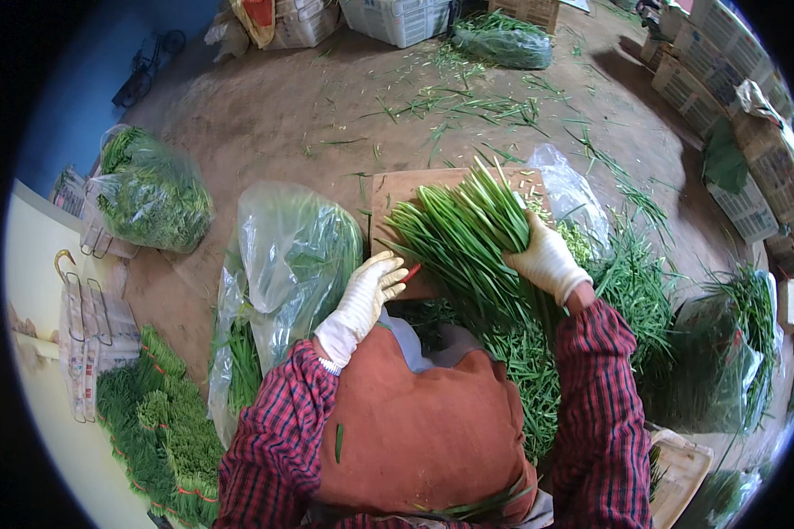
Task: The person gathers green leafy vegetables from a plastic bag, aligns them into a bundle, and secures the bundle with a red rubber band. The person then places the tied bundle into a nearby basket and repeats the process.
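My right hand [548, 256], in a white glove, grips a thick bunch of long green leaves, likely garlic chives [460, 231]. The bunch lies over a wooden board [390, 188], its pale cut ends pointing away from me and its leaves hanging over the near edge. My left hand [370, 291], also gloved, is at the board's left edge with its fingers apart. Beside its fingertips is a small red object [411, 272], partly hidden, which I cannot identify. Short pale trimmings [536, 195] lie on the board's far right corner.
A clear plastic bag of greens [298, 244] stands left of the board. Loose leaves [635, 291] heap up to the right. Bundles with red ties [178, 430] lie at lower left. Crates [695, 73] are stacked at far right, and another bag [152, 192] sits at far left.
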Action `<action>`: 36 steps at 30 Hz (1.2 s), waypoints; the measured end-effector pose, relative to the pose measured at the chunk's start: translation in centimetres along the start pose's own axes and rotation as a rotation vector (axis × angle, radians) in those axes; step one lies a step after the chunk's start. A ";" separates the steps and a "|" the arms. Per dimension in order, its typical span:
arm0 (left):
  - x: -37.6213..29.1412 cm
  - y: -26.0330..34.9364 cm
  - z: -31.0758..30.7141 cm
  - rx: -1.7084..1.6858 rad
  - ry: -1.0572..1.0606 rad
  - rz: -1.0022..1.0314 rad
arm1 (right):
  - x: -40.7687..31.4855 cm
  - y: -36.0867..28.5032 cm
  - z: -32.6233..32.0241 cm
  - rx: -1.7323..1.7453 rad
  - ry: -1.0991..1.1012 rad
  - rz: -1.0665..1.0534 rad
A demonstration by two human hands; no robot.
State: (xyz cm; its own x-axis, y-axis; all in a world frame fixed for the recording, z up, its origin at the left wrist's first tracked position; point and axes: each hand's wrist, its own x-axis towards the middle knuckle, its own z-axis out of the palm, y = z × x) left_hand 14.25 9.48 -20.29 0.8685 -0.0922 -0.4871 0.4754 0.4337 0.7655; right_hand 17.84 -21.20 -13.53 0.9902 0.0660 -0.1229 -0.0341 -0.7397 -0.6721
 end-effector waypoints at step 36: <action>-30.9 -4.1 -19.9 1.195 1.226 0.643 | -2.2 -17.6 15.6 0.166 -0.072 -0.910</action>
State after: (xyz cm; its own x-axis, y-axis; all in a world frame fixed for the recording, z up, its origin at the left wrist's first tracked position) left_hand -17.28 28.40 -16.74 0.6164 0.6824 0.3929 0.4595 -0.7169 0.5243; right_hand 14.20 2.11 -12.85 0.6349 0.6195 0.4618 0.7275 -0.2782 -0.6272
